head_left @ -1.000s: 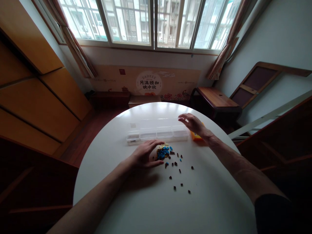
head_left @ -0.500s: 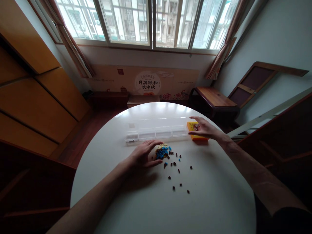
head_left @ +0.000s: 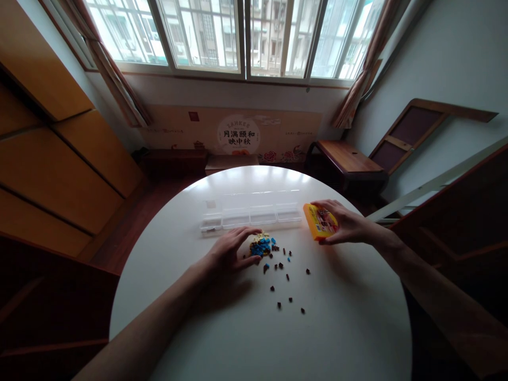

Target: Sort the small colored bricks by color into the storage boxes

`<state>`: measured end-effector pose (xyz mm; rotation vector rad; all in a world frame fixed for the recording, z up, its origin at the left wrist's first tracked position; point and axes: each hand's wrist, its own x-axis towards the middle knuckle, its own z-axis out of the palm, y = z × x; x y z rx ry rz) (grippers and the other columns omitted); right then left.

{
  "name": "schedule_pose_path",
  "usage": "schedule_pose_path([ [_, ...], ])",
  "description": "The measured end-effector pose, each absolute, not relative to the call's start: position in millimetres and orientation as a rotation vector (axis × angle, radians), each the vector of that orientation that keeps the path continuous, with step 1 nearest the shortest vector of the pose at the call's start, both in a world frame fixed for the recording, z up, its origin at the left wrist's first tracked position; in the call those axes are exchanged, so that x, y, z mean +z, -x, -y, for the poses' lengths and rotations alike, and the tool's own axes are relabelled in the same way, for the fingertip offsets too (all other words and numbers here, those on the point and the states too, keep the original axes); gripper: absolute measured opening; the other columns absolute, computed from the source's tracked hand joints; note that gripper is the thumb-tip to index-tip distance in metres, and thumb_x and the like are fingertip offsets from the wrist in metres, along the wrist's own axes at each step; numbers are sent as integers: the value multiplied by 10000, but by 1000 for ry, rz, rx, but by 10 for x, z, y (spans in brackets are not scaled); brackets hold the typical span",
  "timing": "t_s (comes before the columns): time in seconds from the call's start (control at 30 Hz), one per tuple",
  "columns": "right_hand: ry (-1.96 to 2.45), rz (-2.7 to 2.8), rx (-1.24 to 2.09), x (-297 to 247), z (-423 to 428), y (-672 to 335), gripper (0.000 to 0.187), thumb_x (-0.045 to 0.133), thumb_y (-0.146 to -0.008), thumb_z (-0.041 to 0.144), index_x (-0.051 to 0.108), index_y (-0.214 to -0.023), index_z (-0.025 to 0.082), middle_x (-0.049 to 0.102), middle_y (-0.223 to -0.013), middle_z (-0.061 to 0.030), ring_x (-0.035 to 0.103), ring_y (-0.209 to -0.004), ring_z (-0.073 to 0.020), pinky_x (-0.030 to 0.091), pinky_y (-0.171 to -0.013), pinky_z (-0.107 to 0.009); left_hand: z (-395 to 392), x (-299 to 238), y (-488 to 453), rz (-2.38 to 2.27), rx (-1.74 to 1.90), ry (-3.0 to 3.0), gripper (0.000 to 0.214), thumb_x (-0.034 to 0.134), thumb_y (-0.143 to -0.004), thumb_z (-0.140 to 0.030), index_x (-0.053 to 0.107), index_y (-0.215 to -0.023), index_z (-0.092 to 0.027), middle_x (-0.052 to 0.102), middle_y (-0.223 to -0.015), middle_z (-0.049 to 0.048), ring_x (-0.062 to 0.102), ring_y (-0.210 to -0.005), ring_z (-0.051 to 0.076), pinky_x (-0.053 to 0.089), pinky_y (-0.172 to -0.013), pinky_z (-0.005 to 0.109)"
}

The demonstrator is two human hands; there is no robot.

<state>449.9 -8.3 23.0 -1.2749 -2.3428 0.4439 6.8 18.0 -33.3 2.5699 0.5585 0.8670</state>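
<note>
My right hand (head_left: 344,222) grips a small yellow-orange box (head_left: 319,222) with a printed picture on its face, thumb on the near edge and fingers over the far one. The box is tilted toward me. Beside a heap of small blue and pale yellow building bricks (head_left: 261,246), my left hand (head_left: 234,248) rests on the table with thumb and fingers spread around the heap's left side. Several loose dark brown bricks (head_left: 281,265) lie scattered to the right and in front of the heap. Behind it stands a clear plastic compartment box (head_left: 264,217), lid laid back.
All of this is on a round white table (head_left: 238,338). Beyond its far edge are a printed cardboard panel (head_left: 190,129) under the window and a low wooden stool (head_left: 344,156). Wooden cabinets (head_left: 79,159) stand at the left.
My right hand has closed around the yellow-orange box and tipped it up from the table. My left hand stays by the heap; the view has shifted slightly.
</note>
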Motion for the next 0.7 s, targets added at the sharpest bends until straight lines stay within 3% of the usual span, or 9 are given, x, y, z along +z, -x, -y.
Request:
schedule_pose_path([
  [0.17,990,2340,593,543,351,-3937,1167,1041,-667,500,462,-1670,355,574,-1571,-122,547,-1456,-420,502,-1249,-587,-69,-243,-121,-543,863,-2187,544,715,-1060,-419,557,-1537,-210,725,-1394,170,761,-1129,259,637,-992,441],
  [0.27,823,2350,691,618,408,-3530,1210,1053,-660,460,432,-1693,360,560,-1593,-116,526,-1485,-407,483,-1274,-566,13,-167,-161,-508,789,-1875,530,624,-1112,-488,536,-1573,-242,725,-1406,164,758,-1162,270,649,-951,409],
  [0.37,660,2364,743,603,364,-3191,1263,1059,-649,454,385,-1713,371,531,-1620,-117,512,-1495,-401,472,-1282,-567,45,-130,-164,-503,764,-1708,568,624,-1088,-596,593,-1544,-257,726,-1427,145,738,-1240,321,640,-999,436],
  [0.53,531,2360,805,545,234,-2849,1246,1035,-696,513,349,-1726,363,485,-1656,-130,468,-1537,-386,442,-1307,-556,16,-195,-78,-594,807,-1536,571,739,-1010,-623,689,-1381,-192,771,-1317,144,775,-1130,353,663,-895,419],
  [0.7,505,2274,810,477,181,-2721,1238,1030,-709,546,340,-1721,366,442,-1700,-125,426,-1593,-369,385,-1355,-535,-5,-270,-55,-532,830,-1375,691,746,-983,-674,632,-1477,-204,709,-1446,177,750,-1227,389,666,-963,458],
])
